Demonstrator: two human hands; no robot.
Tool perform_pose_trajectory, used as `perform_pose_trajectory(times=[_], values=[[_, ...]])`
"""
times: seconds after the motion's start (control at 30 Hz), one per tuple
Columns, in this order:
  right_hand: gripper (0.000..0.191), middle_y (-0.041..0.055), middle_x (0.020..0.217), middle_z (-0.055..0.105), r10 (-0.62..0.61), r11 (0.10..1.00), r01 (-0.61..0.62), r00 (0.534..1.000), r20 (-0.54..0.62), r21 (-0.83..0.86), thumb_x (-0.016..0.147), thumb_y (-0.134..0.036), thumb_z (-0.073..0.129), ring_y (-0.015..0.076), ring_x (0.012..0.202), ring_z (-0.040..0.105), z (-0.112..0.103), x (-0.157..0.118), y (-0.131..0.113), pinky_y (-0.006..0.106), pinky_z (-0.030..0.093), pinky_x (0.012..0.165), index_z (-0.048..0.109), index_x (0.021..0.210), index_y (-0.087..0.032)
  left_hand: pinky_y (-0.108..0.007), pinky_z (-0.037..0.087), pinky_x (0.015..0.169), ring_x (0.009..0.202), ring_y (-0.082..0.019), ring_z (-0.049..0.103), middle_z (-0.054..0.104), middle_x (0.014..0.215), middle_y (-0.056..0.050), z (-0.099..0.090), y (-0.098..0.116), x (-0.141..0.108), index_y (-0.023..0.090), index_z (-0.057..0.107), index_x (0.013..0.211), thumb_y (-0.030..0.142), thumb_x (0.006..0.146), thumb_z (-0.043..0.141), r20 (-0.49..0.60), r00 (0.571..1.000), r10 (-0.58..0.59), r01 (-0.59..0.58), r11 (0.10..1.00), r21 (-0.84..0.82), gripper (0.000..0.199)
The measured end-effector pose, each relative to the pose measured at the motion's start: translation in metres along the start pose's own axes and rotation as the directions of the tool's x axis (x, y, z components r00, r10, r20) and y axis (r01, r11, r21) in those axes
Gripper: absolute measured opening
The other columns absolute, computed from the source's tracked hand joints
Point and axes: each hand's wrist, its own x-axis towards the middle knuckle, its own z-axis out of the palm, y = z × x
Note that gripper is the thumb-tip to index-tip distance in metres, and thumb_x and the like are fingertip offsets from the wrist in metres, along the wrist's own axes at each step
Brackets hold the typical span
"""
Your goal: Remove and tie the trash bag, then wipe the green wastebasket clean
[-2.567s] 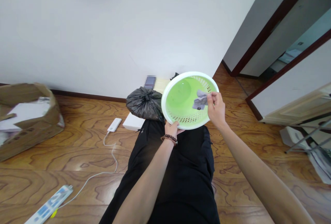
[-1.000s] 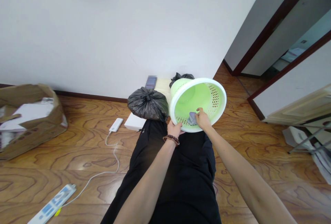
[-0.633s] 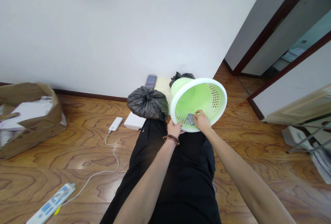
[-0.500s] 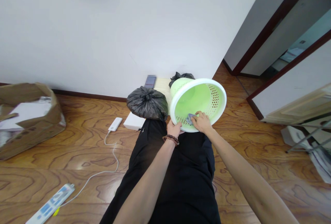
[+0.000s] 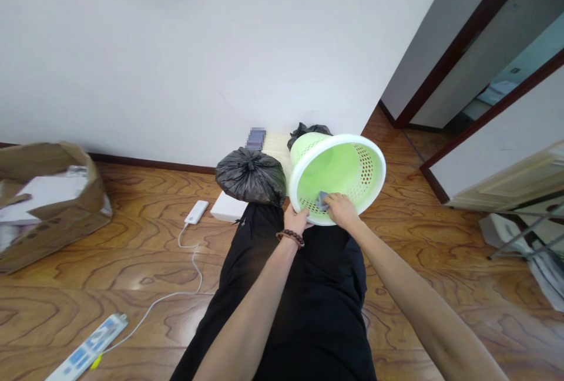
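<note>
A light green plastic basket [image 5: 335, 161] with a white rim and rows of holes lies tilted over my knees, its mouth facing me. My left hand [image 5: 296, 219] grips the near-left part of the rim, thumb over the edge. Inside the mouth, my right hand [image 5: 342, 209] pinches a small grey-blue cloth [image 5: 322, 200] against the lower inner wall, over the holes. Left of the basket sits a tied black garbage bag [image 5: 251, 176], apart from both hands. Another black bag [image 5: 308, 130] shows partly behind the basket.
At left on the wooden floor stands an open cardboard box [image 5: 57, 216] with papers. A white power bank [image 5: 196, 212] is joined by a cable to a power strip [image 5: 90, 346]. A white box [image 5: 227, 208] lies beside my knee. Metal rack legs [image 5: 524, 246] stand at right.
My right hand has shifted slightly with the cloth along the basket's inner wall. My left hand and the basket have stayed nearly in place.
</note>
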Motion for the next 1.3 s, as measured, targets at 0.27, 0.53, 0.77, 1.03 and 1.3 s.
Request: perform_pose_trajectory(times=[0.27, 0.53, 0.77, 1.03, 1.3], values=[[0.031, 0.0088, 0.108, 0.062, -0.053, 0.998, 0.054, 0.998, 0.039, -0.014, 0.077, -0.017, 0.051, 0.0209, 0.105, 0.050, 0.005, 0.007, 0.006, 0.034, 0.024, 0.099, 0.059, 0.107, -0.018, -0.034, 0.056, 0.058, 0.066, -0.017, 0.065, 0.065, 0.082, -0.004, 0.001, -0.002, -0.001, 0.017, 0.057, 0.097, 0.003, 0.061, 0.058, 0.035, 0.999, 0.041, -0.043, 0.998, 0.054, 0.039], [0.028, 0.0100, 0.105, 0.061, -0.017, 1.000, 0.018, 1.000, 0.017, -0.021, 0.089, -0.017, 0.036, 0.0207, 0.101, 0.050, 0.001, 0.003, 0.001, 0.031, 0.032, 0.089, 0.059, 0.103, -0.019, -0.034, 0.056, 0.061, 0.069, -0.018, 0.066, 0.066, 0.086, -0.006, -0.002, 0.000, 0.004, 0.017, 0.057, 0.097, 0.006, 0.062, 0.063, 0.020, 0.999, 0.027, -0.028, 0.998, 0.051, 0.038], [0.027, 0.0103, 0.097, 0.062, -0.021, 0.996, 0.016, 0.998, 0.055, 0.086, 0.093, -0.024, 0.031, 0.0193, 0.089, 0.055, -0.013, -0.005, -0.002, 0.028, 0.035, 0.075, 0.048, 0.113, -0.017, -0.037, 0.056, 0.064, 0.073, -0.018, 0.066, 0.065, 0.091, -0.006, -0.002, -0.003, 0.010, 0.017, 0.056, 0.096, 0.006, 0.063, 0.063, 0.017, 1.000, 0.020, -0.020, 1.000, -0.017, 0.036], [0.022, 0.0078, 0.099, 0.059, 0.144, 0.987, -0.144, 0.990, 0.003, 0.072, 0.089, -0.017, 0.034, 0.0180, 0.088, 0.053, 0.004, -0.004, -0.009, 0.027, 0.035, 0.074, 0.052, 0.102, -0.020, -0.034, 0.056, 0.062, 0.066, -0.016, 0.065, 0.065, 0.085, -0.005, 0.000, -0.002, 0.007, 0.018, 0.058, 0.099, 0.005, 0.061, 0.063, 0.026, 0.999, 0.035, -0.036, 0.998, 0.048, 0.040], [0.036, 0.0108, 0.108, 0.057, -0.005, 1.000, 0.005, 1.000, -0.008, -0.031, 0.082, -0.031, 0.049, 0.0237, 0.105, 0.045, 0.002, -0.014, -0.010, 0.035, 0.029, 0.091, 0.052, 0.115, -0.016, -0.034, 0.056, 0.063, 0.068, -0.017, 0.065, 0.065, 0.082, -0.003, -0.002, -0.005, 0.007, 0.018, 0.059, 0.096, 0.006, 0.061, 0.063, 0.034, 0.999, 0.040, -0.041, 0.999, 0.035, 0.038]])
